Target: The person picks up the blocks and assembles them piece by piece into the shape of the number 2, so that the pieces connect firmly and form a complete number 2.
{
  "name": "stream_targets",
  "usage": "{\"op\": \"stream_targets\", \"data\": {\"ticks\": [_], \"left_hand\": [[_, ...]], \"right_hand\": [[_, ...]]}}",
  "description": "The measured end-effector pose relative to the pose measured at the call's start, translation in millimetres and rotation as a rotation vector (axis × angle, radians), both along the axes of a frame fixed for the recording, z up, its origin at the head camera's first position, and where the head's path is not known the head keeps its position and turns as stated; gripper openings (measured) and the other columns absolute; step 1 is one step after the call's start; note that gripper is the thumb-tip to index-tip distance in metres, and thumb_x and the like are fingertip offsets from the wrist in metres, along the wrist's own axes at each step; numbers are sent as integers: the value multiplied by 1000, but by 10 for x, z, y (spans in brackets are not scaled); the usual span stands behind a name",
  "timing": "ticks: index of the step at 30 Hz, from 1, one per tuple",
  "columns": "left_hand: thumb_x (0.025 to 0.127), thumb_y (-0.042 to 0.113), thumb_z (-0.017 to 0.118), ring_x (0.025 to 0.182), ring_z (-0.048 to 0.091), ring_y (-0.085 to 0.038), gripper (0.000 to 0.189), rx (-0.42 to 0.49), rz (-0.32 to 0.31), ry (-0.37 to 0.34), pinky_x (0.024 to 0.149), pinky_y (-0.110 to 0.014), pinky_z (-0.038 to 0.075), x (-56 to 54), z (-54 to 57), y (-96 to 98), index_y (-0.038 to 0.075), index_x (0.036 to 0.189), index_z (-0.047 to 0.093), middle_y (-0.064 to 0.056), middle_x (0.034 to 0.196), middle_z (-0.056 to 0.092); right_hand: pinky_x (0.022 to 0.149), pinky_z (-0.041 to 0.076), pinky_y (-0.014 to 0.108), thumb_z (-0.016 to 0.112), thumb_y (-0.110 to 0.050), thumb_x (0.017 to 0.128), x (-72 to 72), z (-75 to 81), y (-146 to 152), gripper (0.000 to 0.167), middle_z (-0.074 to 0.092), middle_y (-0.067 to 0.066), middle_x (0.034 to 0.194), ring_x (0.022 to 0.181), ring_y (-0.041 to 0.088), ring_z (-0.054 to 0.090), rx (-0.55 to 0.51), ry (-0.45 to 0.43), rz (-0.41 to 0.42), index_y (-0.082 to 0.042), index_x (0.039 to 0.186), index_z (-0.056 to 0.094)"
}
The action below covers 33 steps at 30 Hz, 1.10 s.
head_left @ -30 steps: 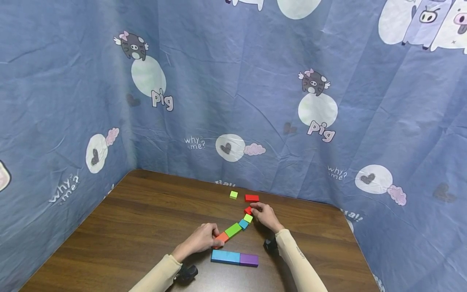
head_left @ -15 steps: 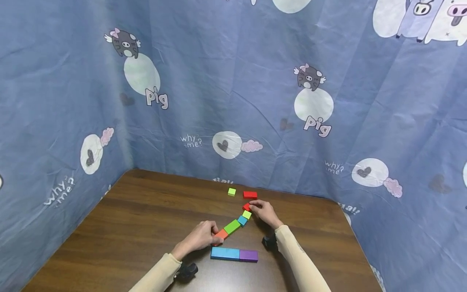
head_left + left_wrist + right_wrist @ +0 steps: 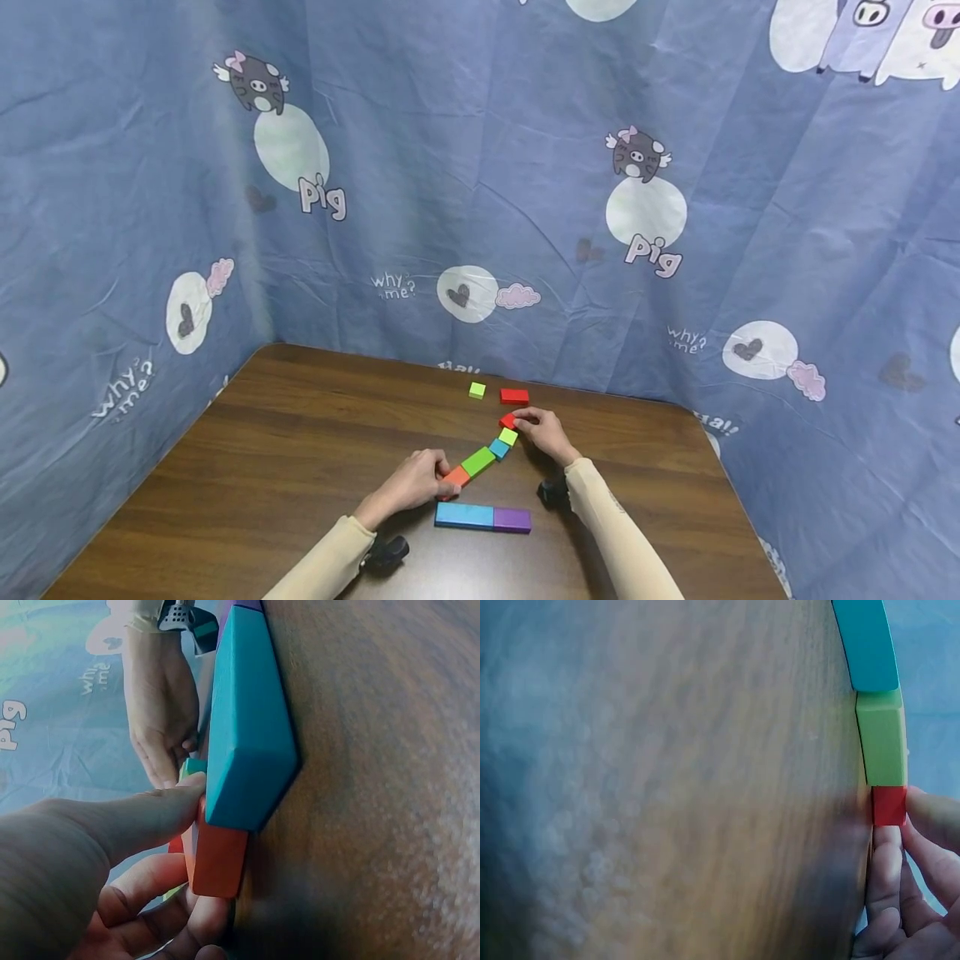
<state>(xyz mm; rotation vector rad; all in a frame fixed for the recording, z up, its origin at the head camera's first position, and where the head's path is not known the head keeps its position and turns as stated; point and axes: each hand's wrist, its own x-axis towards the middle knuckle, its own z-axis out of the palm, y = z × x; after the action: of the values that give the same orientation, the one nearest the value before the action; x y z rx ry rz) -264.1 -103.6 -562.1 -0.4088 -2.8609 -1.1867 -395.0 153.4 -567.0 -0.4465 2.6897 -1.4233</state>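
In the head view, my left hand (image 3: 411, 482) grips an orange block (image 3: 457, 477) with thumb and fingers at the near end of a curved row. From there the row runs away to the right through a green block (image 3: 477, 462), a small blue block (image 3: 499, 449) and a yellow-green block (image 3: 508, 437). A small red block (image 3: 507, 421) ends it, pinched by my right hand (image 3: 546, 435). The right wrist view has this red block (image 3: 889, 805) against the yellow-green block (image 3: 883, 739), fingers at its side and thumb at its top edge.
A long blue block (image 3: 464, 516) and a purple block (image 3: 512, 521) lie end to end nearer me. Beyond the row are a red rectangular block (image 3: 514, 397) and a lime cube (image 3: 477, 390). Patterned blue cloth (image 3: 420, 208) hangs behind the wooden table (image 3: 315, 417).
Both hands stay on the same blocks, and the row keeps its curve. The head view has shifted slightly, moving the whole scene a little up in the picture.
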Motion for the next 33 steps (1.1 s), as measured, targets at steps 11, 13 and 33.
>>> {"op": "stream_targets", "data": {"ticks": [11, 13, 33], "left_hand": [[73, 24, 83, 64, 47, -10, 28, -7, 1, -16, 57, -24, 38, 10, 29, 21, 9, 79, 61, 3, 72, 57], [73, 25, 83, 65, 48, -10, 28, -6, 3, -20, 58, -24, 39, 9, 31, 22, 9, 79, 61, 3, 73, 58], [75, 28, 82, 66, 49, -10, 28, -9, 11, -53, 58, -25, 39, -16, 14, 8, 10, 81, 62, 4, 74, 58]], "right_hand": [[77, 44, 29, 65, -16, 92, 9, -26, 50, 19, 70, 8, 105, 88, 15, 55, -23, -16, 22, -8, 108, 71], [74, 43, 29, 65, -16, 92, 13, -26, 54, 19, 70, 8, 104, 85, 15, 53, -31, -19, 24, -8, 108, 71], [82, 45, 31, 65, -16, 92, -5, -11, 18, 17, 70, 4, 104, 92, 15, 57, -34, -31, 7, -12, 106, 72]]}}
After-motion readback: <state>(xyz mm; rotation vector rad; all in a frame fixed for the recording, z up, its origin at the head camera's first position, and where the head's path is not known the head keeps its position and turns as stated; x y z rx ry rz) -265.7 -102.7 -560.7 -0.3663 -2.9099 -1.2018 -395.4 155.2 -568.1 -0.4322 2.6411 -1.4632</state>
